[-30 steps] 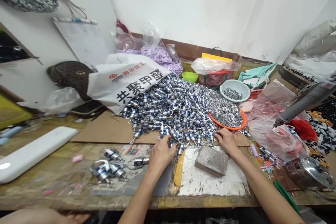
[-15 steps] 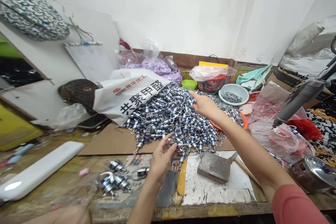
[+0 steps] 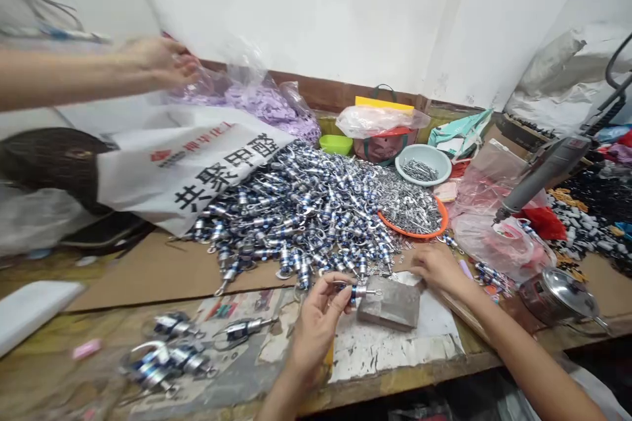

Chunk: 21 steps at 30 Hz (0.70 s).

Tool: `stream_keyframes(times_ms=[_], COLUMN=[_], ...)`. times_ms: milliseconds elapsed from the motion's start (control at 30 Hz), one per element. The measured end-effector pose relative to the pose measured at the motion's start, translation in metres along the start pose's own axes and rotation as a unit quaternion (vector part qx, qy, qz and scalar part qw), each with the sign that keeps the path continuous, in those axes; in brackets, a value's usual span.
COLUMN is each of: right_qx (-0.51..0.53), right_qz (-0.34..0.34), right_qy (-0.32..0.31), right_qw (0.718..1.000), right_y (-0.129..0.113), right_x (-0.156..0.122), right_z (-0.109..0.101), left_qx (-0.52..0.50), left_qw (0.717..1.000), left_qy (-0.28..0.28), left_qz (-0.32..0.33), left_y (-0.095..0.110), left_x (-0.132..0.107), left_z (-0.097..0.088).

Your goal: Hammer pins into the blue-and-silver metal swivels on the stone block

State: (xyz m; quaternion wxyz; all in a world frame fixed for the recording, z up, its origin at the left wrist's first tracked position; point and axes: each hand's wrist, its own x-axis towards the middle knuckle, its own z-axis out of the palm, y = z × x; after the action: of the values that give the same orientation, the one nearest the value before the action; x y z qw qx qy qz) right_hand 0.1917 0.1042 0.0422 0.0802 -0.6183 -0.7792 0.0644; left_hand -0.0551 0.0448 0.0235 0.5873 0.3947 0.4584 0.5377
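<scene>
My left hand (image 3: 323,316) pinches a silver-and-blue metal keychain piece (image 3: 363,291) with a small loop at its end. The piece lies close over the left side of a grey metal block (image 3: 390,304). Beyond the block's right corner, my right hand (image 3: 437,270) has its fingers curled down by a wooden handle (image 3: 464,316); what they grip is hidden. Behind both hands spreads a big pile of similar keychain pieces (image 3: 296,204). Several more pieces (image 3: 168,355) lie on the table at the left.
Another person's hand (image 3: 162,62) reaches in at the upper left, above a white printed bag (image 3: 148,177). An orange-rimmed tray (image 3: 419,235) of small metal parts and a pale bowl (image 3: 447,174) stand behind. An electric screwdriver (image 3: 538,181) hangs at the right, above a lidded pot (image 3: 567,293).
My left hand has picked up a keychain piece and moved right to the block. My right hand has come down from the pile to the block's far side. The other person's hand has risen.
</scene>
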Motion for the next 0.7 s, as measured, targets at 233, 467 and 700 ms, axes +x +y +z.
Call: stream_keyframes(times_ms=[233,467,700], right_qx=[0.021,0.014,-0.042], right_qz=[0.014,0.0,-0.001], right_qy=[0.013,0.018,0.02], right_qw=[1.0,1.0,0.999], right_y=[-0.003,-0.004,0.005], right_x=[0.011,0.03,0.021], right_z=[0.04,0.054,0.055], left_qx=[0.069,0.104,0.258], left_qw=[0.997,0.994,0.956], left_qy=[-0.036,-0.034,-0.033], left_qz=[0.017,0.025,0.133], left_y=[-0.005,-0.009,-0.011], left_x=[-0.009,-0.013,-0.012], left_z=[0.015,0.015,0.013])
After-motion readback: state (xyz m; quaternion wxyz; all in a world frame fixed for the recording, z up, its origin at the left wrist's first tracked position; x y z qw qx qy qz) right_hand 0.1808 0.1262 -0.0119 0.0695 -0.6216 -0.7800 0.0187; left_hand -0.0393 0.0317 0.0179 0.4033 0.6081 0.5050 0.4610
